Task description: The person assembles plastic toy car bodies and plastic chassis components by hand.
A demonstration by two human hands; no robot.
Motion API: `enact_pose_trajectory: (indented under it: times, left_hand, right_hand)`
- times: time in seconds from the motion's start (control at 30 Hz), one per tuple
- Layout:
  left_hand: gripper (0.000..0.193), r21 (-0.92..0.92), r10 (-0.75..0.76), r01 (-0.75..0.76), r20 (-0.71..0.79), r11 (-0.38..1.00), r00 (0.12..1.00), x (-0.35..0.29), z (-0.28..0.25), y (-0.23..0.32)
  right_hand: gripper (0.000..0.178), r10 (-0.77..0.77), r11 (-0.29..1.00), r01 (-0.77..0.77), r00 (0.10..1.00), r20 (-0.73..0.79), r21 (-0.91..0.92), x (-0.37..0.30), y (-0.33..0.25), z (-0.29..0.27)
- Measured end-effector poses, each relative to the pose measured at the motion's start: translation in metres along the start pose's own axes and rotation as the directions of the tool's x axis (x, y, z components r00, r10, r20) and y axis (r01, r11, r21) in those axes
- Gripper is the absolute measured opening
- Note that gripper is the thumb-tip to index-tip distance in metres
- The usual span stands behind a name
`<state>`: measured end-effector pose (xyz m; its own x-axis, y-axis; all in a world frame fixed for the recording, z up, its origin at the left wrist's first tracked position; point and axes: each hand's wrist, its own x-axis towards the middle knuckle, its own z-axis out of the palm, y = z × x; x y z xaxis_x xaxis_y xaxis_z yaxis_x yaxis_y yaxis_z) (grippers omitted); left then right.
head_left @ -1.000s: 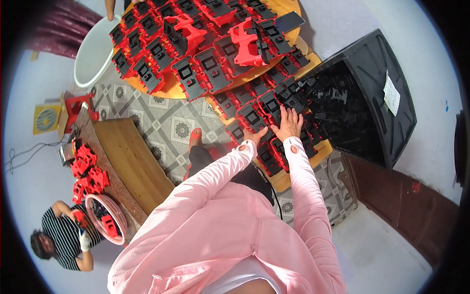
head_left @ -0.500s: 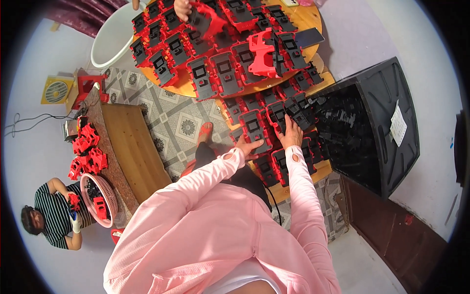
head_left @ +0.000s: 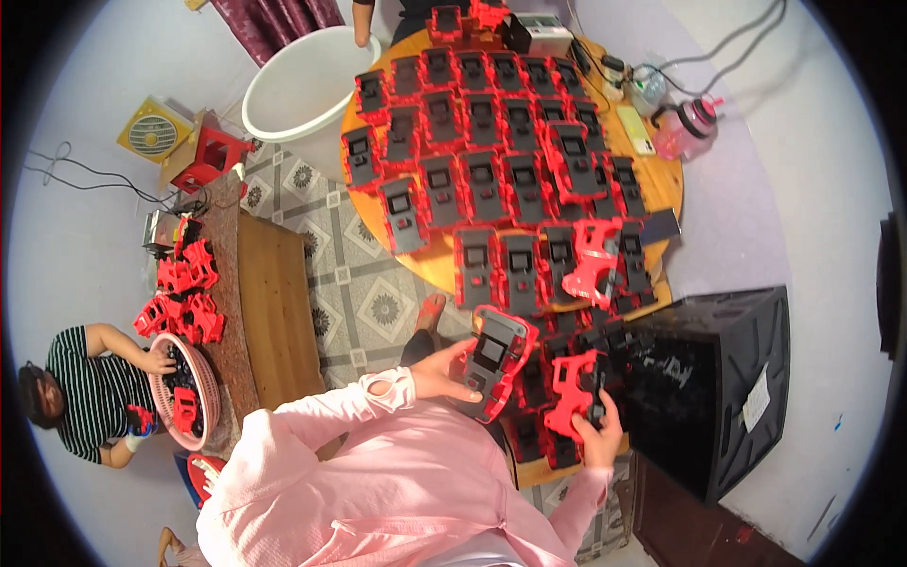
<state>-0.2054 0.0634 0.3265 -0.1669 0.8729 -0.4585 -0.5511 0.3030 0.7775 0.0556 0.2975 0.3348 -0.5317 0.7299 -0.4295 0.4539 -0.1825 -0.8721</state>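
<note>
In my left hand (head_left: 441,374) is a red-and-black plastic housing (head_left: 495,364), its dark face with the square window turned up. My thumb lies over that face. My right hand (head_left: 601,435) grips a second red-and-black plastic housing (head_left: 570,389), tipped so its red side shows. Both are raised over a low wooden bench (head_left: 564,472) that carries more such housings. Beyond them, rows of similar housings (head_left: 483,184) cover a round wooden table (head_left: 423,266); one red piece (head_left: 593,265) lies on its side near the close edge.
A black crate (head_left: 770,378) with dark parts inside stands at the right. At left, a person in a striped shirt (head_left: 80,378) reaches into a pink basket (head_left: 211,416) by a stone-topped counter (head_left: 248,350). A white tub (head_left: 302,85), pink jug (head_left: 690,129) and phone (head_left: 660,225) surround the table.
Both hands have risen from the bench, each now holding a housing. The view has shifted, showing more of the far table. The person at left now has a hand in the basket.
</note>
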Motion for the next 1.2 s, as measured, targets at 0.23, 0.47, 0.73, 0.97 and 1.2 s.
enact_pose_trajectory:
  times: [0.23, 0.47, 0.73, 0.97, 1.2]
  left_hand:
    - [0.103, 0.110, 0.430, -0.420, -0.369, 0.901, 0.824, 0.031, -0.165, 0.154]
    - [0.101, 0.302, 0.573, -0.492, -0.526, 0.816, 0.628, 0.190, -0.314, 0.275]
    - [0.099, 0.412, 0.497, -0.290, -0.604, 0.864, 0.623, 0.286, -0.369, 0.329]
    - [0.098, 0.351, 0.386, -0.200, -0.614, 0.915, 0.688, 0.290, -0.342, 0.349]
    - [0.108, 0.398, 0.314, -0.054, -0.625, 0.916, 0.714, 0.313, -0.374, 0.329]
  right_hand:
    - [0.066, -0.313, 0.933, 0.265, 0.930, 0.190, 0.243, 0.074, -0.202, 0.134]
    - [0.060, -0.558, 0.823, 0.565, 0.824, 0.099, -0.057, 0.322, -0.294, 0.266]
    - [0.067, -0.640, 0.580, 0.532, 0.766, 0.059, -0.617, 0.455, -0.364, 0.368]
    - [0.066, -0.601, 0.527, 0.450, 0.797, 0.058, -0.721, 0.476, -0.366, 0.383]
    - [0.069, -0.530, 0.416, 0.389, 0.838, 0.129, -0.822, 0.467, -0.360, 0.406]
